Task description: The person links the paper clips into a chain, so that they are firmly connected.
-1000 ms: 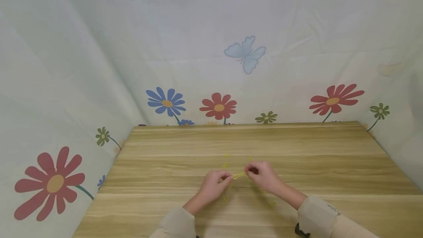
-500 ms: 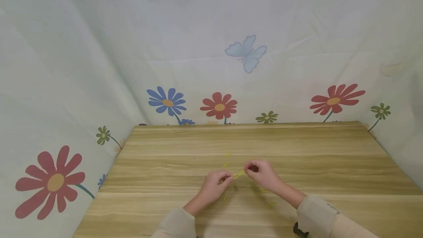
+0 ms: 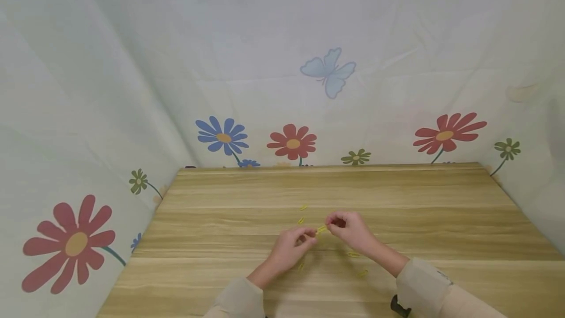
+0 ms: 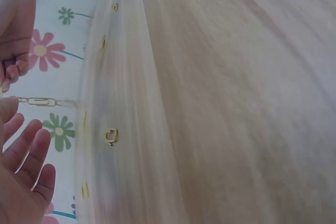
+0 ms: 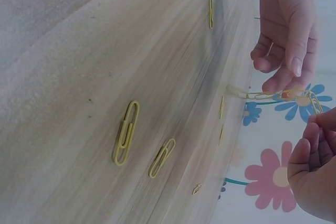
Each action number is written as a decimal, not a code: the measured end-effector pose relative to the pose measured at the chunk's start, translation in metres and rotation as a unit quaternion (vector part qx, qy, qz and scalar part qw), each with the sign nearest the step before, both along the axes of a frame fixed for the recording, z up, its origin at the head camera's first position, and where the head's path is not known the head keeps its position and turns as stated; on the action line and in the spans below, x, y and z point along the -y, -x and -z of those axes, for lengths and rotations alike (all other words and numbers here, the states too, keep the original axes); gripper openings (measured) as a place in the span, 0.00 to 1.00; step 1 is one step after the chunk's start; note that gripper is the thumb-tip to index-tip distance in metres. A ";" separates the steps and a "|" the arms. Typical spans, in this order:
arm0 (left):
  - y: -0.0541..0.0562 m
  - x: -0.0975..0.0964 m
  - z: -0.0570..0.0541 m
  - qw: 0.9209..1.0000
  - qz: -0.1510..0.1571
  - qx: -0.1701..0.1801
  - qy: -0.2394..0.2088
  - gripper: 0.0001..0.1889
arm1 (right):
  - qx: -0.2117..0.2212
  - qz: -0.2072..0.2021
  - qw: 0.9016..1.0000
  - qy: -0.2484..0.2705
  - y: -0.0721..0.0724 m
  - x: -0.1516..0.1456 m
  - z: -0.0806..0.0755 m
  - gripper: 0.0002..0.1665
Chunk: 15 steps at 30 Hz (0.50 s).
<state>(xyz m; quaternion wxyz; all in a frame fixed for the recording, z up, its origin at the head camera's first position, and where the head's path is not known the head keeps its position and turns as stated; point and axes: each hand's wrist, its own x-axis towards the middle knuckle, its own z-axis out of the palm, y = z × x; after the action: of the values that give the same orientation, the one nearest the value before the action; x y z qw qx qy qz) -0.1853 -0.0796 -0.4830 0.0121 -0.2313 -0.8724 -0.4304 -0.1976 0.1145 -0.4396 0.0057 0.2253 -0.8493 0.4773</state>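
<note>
My right hand pinches a yellow paper clip between thumb and fingertips. More yellow paper clips are linked to it in a short chain, which dangles above the table. Facing it, my left hand has its fingertips right at the chain. Its thumb stands a little apart from the index finger, and the other fingers are loosely spread in the left wrist view. In the head view, the clip shows between both hands, with the hanging part mostly out of sight.
Loose yellow paper clips lie on the wooden table: one beyond the hands, another near the right forearm, several more around. A flowered cloth hangs behind the table and along its sides.
My left hand has shifted slightly right and up towards the right hand, and its thumb and index finger have parted. My right hand keeps its pinch, almost in place.
</note>
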 end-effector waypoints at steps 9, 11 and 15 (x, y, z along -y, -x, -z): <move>-0.002 -0.007 -0.008 1.000 -0.006 0.008 -0.013 0.15 | -0.007 -0.003 1.000 -0.002 0.000 -0.001 0.001 0.03; -0.002 -0.009 -0.008 1.000 -0.007 0.003 -0.018 0.15 | -0.008 -0.004 1.000 -0.003 0.000 0.000 0.001 0.03; -0.002 -0.013 -0.007 1.000 -0.011 0.001 -0.026 0.15 | -0.007 -0.006 1.000 -0.002 0.000 0.000 0.001 0.03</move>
<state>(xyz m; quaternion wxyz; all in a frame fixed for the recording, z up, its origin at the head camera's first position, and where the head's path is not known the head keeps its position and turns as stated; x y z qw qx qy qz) -0.1838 -0.0662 -0.4761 0.0214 -0.2209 -0.8634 -0.4531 -0.1980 0.1145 -0.4405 0.0081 0.2340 -0.8487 0.4743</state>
